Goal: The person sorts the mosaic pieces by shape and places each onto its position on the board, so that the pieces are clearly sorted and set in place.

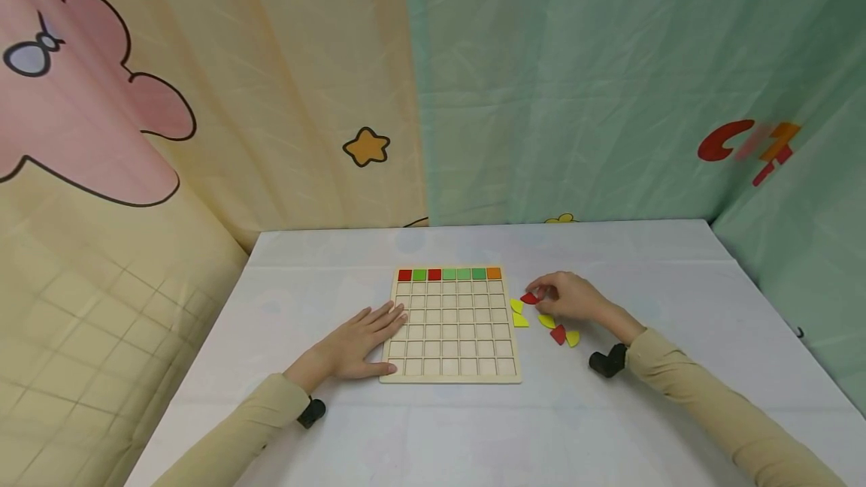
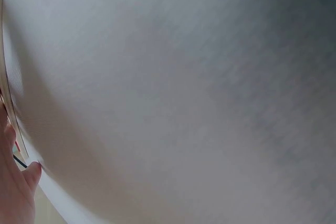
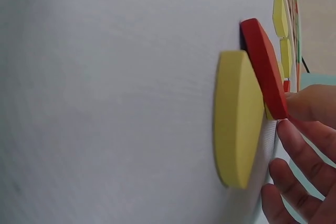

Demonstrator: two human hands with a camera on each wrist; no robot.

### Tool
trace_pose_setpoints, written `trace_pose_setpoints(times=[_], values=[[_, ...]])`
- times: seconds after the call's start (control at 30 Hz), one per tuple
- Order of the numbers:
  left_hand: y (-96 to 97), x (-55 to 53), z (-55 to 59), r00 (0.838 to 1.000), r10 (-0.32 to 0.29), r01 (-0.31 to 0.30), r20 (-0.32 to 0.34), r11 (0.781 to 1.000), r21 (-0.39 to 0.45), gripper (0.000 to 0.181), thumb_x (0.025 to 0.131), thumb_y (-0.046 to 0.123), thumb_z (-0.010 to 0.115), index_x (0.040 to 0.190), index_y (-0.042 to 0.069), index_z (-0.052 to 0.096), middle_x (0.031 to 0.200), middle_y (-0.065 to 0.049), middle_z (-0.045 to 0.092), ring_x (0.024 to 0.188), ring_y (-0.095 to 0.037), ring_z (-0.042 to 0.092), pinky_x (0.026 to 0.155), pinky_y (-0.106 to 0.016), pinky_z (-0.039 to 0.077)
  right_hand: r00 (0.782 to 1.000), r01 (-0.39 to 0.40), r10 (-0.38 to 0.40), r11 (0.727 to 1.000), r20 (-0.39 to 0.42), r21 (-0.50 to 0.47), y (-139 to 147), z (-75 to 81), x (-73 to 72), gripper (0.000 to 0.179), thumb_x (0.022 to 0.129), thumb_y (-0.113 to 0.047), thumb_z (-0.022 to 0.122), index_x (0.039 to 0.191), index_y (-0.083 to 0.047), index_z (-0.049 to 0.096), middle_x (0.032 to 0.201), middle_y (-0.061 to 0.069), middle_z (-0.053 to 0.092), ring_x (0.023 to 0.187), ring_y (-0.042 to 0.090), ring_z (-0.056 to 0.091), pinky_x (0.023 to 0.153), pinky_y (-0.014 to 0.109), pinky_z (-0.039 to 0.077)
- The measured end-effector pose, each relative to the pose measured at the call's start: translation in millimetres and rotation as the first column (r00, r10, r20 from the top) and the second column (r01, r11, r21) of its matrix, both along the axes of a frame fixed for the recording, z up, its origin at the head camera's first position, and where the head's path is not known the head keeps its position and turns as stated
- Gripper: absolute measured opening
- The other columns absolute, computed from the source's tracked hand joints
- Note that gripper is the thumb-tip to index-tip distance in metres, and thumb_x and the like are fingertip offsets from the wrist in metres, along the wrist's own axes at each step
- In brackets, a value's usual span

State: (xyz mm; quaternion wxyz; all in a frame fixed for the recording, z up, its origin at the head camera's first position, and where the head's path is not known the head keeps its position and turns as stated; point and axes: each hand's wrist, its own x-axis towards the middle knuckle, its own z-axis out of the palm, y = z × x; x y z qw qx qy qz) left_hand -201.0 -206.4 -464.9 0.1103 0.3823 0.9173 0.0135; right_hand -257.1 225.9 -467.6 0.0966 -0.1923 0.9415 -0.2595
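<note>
Hands (image 2: 18,190) (image 3: 310,166) cropped in wrist views, sleeves (image 1: 233,431) (image 1: 731,415) cut off in head view

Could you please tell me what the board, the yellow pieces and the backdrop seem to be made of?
Board: probably wood, matte, judging by its pale tan colour.
Yellow pieces: painted wood or plastic, smooth and fairly matte; the even colour on face and edge leaves it open.
Backdrop: likely thin printed fabric, given its soft hanging folds and creases.

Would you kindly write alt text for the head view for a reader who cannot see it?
A person's right hand pinches a red piece beside a grid board while the left hand rests on the board's left edge. Coloured squares fill its far row; four yellow pieces and another red one lie to its right on a white table.
</note>
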Motion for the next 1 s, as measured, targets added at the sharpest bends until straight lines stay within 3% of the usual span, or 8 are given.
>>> trace_pose_setpoints(times=[0.57, 1.0], values=[[-1.5, 0.4, -1.5, 1.000, -0.002, 0.002, -0.018, 1.000, 0.002, 0.088, 0.091, 0.067, 0.041, 0.156, 0.016, 0.012, 0.163, -0.003, 0.009, 0.151, -0.023, 0.010, 0.120, -0.051, 0.017, 0.998, -0.028, 0.028, 1.000, -0.052, 0.011, 6.4, -1.4, 3.1, 0.030, 0.081, -0.023, 0.076, 0.108, -0.010, 0.072, 0.082, -0.006, 0.063, 0.070, 0.011, 0.048, 0.061, 0.023, 0.041], [-1.2, -1.3, -2.9, 1.000, -0.013, 0.013, -0.017, 1.000, 0.013, 0.088, 0.091, 0.067, 0.041, 0.156, 0.016, 0.012, 0.163, -0.003, 0.010, 0.151, -0.023, 0.009, 0.120, -0.052, 0.016, 0.999, 0.020, -0.020, 1.000, -0.049, -0.002, 5.2, 0.1, 4.7, 0.028, 0.081, -0.025, 0.076, 0.104, -0.011, 0.074, 0.084, -0.005, 0.066, 0.070, 0.011, 0.048, 0.061, 0.022, 0.041]])
